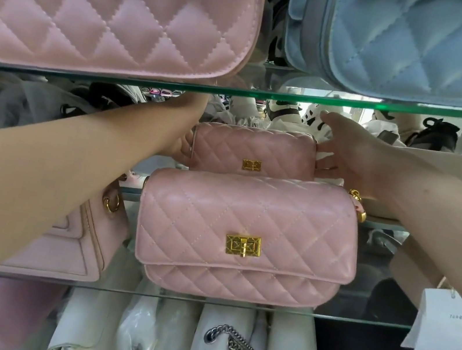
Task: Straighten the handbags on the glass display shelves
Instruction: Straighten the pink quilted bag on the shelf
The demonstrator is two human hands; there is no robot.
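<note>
Left forearm (55, 176): seen nearest the lens, reaching in from the lower left towards the grip.
Large pale pink quilted handbag (107, 10): stood on the upper glass shelf (298, 96), above and left of the grip.
Light blue quilted handbag (428, 46): stood on the same shelf, above and right of the grip, apart from the pale pink one.
Mid-sized pink quilted flap handbag (248, 226): set upright on the lower glass shelf (352, 319), just in front of the grip, its square gold turn clasp (243, 245) facing the camera.
Smooth pale pink boxy handbag (74, 246): placed left of and below the grip, partly covered by the forearm.
Small pink quilted handbag (254, 148): held upright between both hands, directly behind the mid-sized bag.
Right hand (349, 155): straight fingers are pressed against the small bag's right end, thumb raised clear.
Left hand (181, 145): laid at the small bag's left end, largely hidden, so its grasp cannot be judged.
White paper tag (441, 332): hung below and right of the grip.
</note>
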